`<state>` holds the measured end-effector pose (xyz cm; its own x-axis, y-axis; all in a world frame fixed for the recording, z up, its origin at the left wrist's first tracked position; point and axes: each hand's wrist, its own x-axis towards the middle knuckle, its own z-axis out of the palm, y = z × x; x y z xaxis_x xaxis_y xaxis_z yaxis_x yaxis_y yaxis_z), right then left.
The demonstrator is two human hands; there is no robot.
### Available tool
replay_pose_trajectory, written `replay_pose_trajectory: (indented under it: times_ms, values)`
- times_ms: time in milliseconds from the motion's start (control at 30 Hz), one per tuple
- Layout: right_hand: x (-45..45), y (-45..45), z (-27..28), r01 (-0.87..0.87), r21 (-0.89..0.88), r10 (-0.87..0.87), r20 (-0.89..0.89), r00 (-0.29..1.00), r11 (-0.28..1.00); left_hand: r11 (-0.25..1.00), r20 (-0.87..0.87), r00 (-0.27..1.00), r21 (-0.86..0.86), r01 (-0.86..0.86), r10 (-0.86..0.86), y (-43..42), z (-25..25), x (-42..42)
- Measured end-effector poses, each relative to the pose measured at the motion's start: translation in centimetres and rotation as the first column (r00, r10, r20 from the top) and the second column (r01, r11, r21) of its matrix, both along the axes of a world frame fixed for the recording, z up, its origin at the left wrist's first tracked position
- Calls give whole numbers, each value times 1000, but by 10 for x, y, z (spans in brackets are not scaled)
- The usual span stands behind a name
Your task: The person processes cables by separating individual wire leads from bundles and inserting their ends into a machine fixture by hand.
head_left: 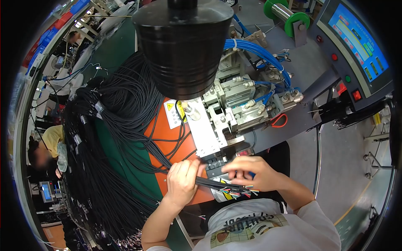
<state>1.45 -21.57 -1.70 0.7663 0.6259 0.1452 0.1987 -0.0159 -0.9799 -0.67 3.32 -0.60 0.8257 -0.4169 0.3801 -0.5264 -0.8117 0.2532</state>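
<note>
Nearest me, a pale printed shirt (293, 234) is filling the bottom edge, and coloured wire ends (247, 191) are fanning out just beyond it. They're belonging to the black cable bundle (213, 183), which is lying across the near middle. I'm seeing the left hand (182, 182) wrapping its fingers together around that bundle, clamping it. The right hand (255, 173) is hovering over the wire ends, its fingers curling and blurring; I can't tell whether they're pinching anything. Just beyond, a small black block (215, 163) is sitting between the hands, while an orange board (155, 134) is showing to the left. Farther left, a heap of black cables (113, 108) is sprawling. To the right, red-handled scissors (278, 121) are lying beside the metal fixture (234, 92). A black cylinder (180, 54) is blocking my view of the far middle; a screen (358, 46) and green-flanged spool (289, 14) are standing far right.
</note>
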Motion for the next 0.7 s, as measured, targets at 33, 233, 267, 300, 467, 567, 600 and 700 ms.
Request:
replay_pose_trajectory:
  times_ms: [33, 233, 267, 300, 467, 567, 600, 700]
  values:
    - [-2, 1, -2, -37, 71, 37, 3, 999, 997, 989, -35, 992, -89, 114, -117, -1, 3, 0]
    - [-6, 12, 8, 73, 202, -40, -167, 985, 977, 969, -183, 968, -209, 134, -174, -9, 6, -9]
    - [-5, 15, 3, 83, 206, -71, -63, 995, 975, 962, -179, 971, -249, 112, -159, -11, 2, -7]
    - [-2, 18, -5, 95, 213, -107, 45, 993, 972, 953, -173, 974, -287, 93, -148, -14, 3, -3]
    - [-11, 15, 11, 117, 205, -44, -330, 943, 972, 935, -331, 923, -347, 74, -196, -18, 15, -1]
    - [-6, 19, 0, 80, 228, -101, 80, 992, 970, 920, -426, 896, -389, -52, -129, -23, 13, 1]
    - [-4, 21, -6, 78, 256, -129, 190, 973, 964, 907, -386, 903, -420, 10, -188, -24, 13, 4]
    - [-12, 14, -3, 87, 132, -85, -20, 996, 987, 877, -342, 898, -472, 91, -278, -20, 12, 8]
